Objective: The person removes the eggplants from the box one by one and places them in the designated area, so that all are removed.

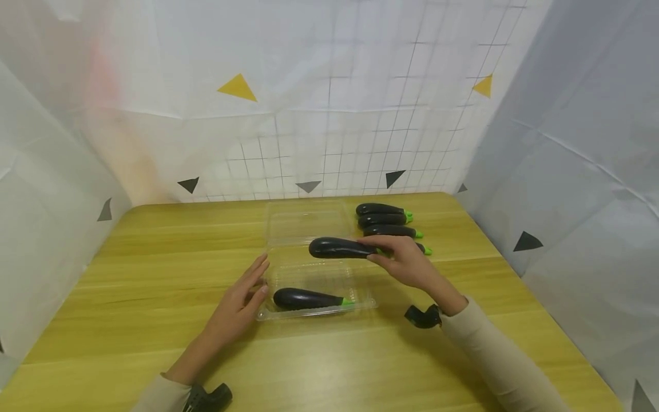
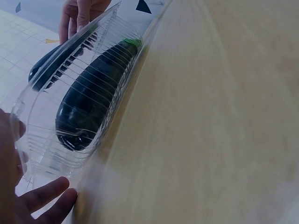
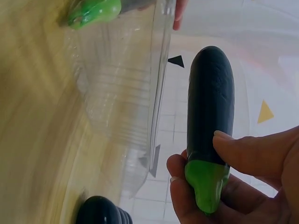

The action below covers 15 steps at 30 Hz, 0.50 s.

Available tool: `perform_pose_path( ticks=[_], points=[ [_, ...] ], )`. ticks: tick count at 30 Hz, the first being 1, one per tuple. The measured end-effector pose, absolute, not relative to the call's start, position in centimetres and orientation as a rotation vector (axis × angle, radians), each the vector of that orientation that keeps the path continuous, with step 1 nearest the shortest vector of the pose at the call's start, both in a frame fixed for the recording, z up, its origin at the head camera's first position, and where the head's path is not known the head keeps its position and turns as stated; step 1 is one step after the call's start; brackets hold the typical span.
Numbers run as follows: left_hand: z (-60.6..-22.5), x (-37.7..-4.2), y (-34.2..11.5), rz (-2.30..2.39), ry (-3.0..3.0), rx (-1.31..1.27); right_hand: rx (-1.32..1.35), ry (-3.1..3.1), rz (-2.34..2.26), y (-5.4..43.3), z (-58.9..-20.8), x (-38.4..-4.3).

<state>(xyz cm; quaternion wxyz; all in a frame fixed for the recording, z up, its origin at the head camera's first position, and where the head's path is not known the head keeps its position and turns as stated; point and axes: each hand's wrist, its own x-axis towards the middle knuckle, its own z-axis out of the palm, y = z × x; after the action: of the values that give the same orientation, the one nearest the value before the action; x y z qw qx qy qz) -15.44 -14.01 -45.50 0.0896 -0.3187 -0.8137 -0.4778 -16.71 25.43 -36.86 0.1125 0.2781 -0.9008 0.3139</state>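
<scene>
Above the clear plastic clamshell box (image 1: 314, 274), my right hand (image 1: 404, 264) pinches a dark eggplant (image 1: 340, 248) near its green stem end. The right wrist view shows thumb and fingers on either side of this eggplant (image 3: 211, 102), its rounded end pointing away. Inside the box's front part lies another eggplant (image 1: 306, 299), stem to the right. My left hand (image 1: 237, 303) is at the box's left end, fingers extended; in the left wrist view its fingers (image 2: 46, 196) spread beside the box wall. Whether they touch it is hard to tell.
Several eggplants (image 1: 383, 220) lie in a row at the back right of the wooden table (image 1: 154, 274), partly hidden by my right hand. The box's lid (image 1: 307, 223) lies folded back behind it. White sheeting (image 1: 288, 137) stands behind and at both sides.
</scene>
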Motion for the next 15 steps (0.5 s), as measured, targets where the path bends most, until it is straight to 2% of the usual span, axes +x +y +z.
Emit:
perform_pose_path(
  ticks=[15],
  points=[
    [-45.2, -15.3, -13.9, -1.429, -2.427, -0.944, 0.721, -2.697, 0.952, 27.0, -36.9, -16.1]
  ],
)
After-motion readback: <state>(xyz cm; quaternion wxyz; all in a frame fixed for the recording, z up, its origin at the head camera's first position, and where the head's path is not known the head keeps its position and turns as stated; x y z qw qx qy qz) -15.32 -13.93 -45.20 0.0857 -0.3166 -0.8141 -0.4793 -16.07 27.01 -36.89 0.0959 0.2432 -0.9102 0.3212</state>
